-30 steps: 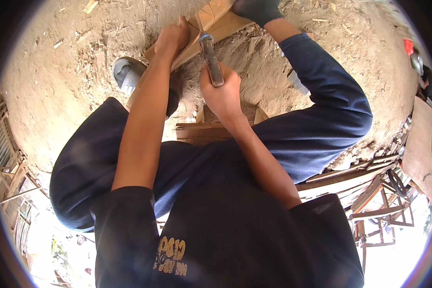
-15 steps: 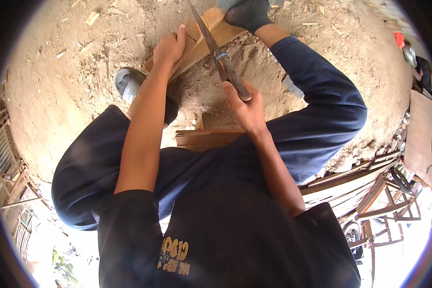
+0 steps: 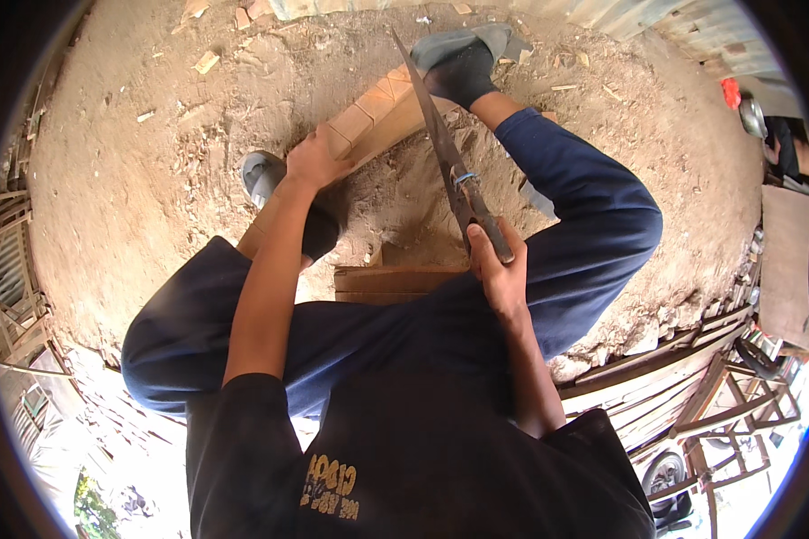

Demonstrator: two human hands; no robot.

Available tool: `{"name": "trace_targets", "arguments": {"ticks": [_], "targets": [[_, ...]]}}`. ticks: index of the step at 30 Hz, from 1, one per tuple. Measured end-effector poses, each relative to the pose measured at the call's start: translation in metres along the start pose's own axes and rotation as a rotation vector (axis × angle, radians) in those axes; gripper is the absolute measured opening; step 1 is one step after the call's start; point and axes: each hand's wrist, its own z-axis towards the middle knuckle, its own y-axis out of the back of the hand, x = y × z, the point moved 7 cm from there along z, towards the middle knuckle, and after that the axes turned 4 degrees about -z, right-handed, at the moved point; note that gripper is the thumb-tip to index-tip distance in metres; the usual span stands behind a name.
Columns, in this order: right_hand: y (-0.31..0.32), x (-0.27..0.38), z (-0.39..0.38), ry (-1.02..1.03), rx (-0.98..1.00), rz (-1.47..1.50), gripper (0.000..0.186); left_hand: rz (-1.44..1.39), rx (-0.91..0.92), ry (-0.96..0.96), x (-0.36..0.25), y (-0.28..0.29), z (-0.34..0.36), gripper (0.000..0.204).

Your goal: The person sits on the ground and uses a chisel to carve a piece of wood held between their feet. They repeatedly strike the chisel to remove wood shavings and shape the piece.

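Note:
My right hand is closed around the handle of a handsaw. Its long tapering blade points up and to the left, and a blue binding circles it near the handle. The blade's far part passes in front of a squared wooden beam; whether they touch I cannot tell. Several lines cross the beam's upper face. My left hand grips the beam left of the saw, its fingers partly hidden. My right foot in a grey shoe is at the beam's far end, and another grey shoe is beside its near part.
Beneath me is a low wooden seat or board. Wood chips lie scattered on the dirt ground. Stacked planks and a wooden frame stand at the lower right. A metal pot sits at the far right.
The saw and my right hand have moved down and to the right. My left thumb, raised before, now lies against the beam. The whole view has shifted a little.

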Motion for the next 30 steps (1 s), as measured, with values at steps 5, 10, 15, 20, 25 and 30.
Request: {"name": "trace_targets", "arguments": {"ticks": [5, 10, 15, 20, 25, 30], "targets": [[0.001, -0.015, 0.002, 0.093, -0.07, 0.017, 0.042, 0.037, 0.025, 0.06, -0.005, 0.002, 0.006, 0.081], [-0.01, 0.043, -0.013, 0.161, 0.042, 0.093, 0.025, 0.01, 0.038, 0.05, -0.008, 0.01, 0.004, 0.075], [-0.005, 0.049, -0.008, 0.194, -0.01, 0.084, 0.026, 0.024, 0.074, 0.009, -0.004, 0.017, 0.008, 0.075], [0.001, 0.056, 0.0, 0.24, -0.01, 0.02, 0.027, -0.019, 0.055, 0.003, -0.003, 0.022, 0.004, 0.067], [0.001, 0.057, 0.003, 0.204, 0.007, 0.019, 0.027, -0.032, 0.046, 0.003, -0.005, 0.018, 0.0, 0.065], [0.001, 0.052, 0.003, 0.243, 0.056, -0.022, 0.025, -0.018, 0.058, 0.01, -0.009, 0.026, 0.0, 0.063]]}}
